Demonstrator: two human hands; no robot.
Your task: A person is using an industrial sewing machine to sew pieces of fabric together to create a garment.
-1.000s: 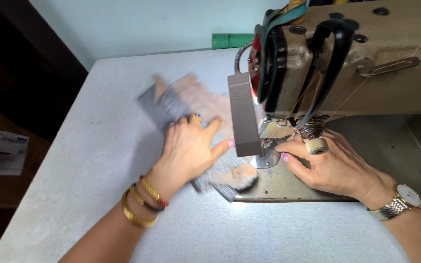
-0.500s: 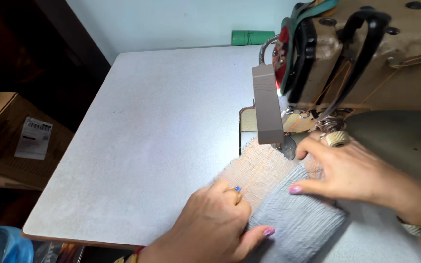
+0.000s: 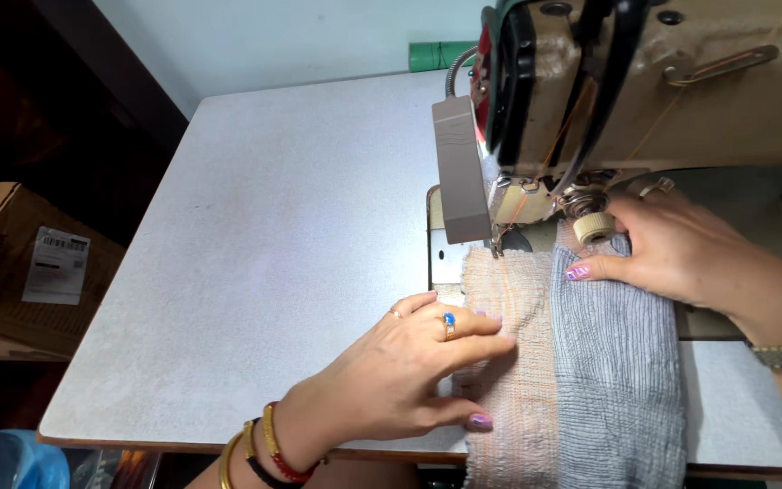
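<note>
A worker feeds a two-tone crinkled fabric piece (image 3: 572,362), pale peach on its left half and grey-blue on its right, under the presser foot (image 3: 498,243) of an industrial sewing machine (image 3: 644,100). The left hand (image 3: 400,371) lies flat with fingers spread on the peach panel's edge; the right hand (image 3: 681,249), fingers loosely extended, presses the grey panel's top at about two o'clock from the left. The step in hand looks like lining up the cloth's top edge at the needle; the next move likely calls for even, light pressure from both hands. The fabric's long axis runs twelve to six o'clock, its far end at the foot, its near end overhanging the grey table (image 3: 255,244).
</note>
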